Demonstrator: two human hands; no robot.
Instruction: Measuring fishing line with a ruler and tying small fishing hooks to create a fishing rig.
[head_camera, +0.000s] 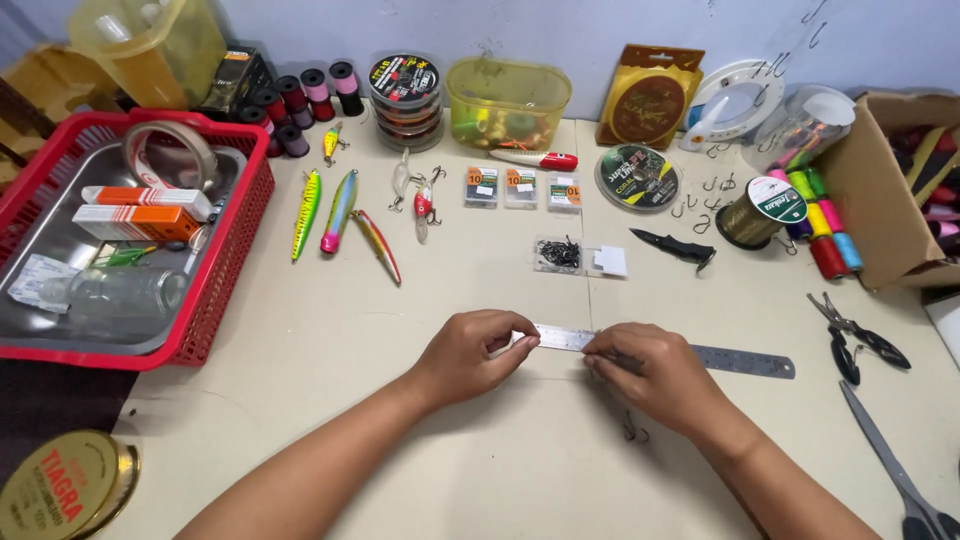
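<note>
Measuring against steel ruler (700, 354), 2 hands pinched at its left end.

Left hand (470, 352) and right hand (650, 372) fingertips clenched, seemingly on fine line, unconfirmed; small hook (633, 431) at 6 o'clock. Next, judged: steady alignment with graduations.

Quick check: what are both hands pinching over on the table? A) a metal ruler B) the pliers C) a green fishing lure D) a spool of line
A: the left hand and right hand meet over the steel ruler, which lies flat on the table; the lures, pliers and spools lie apart, untouched.
</note>
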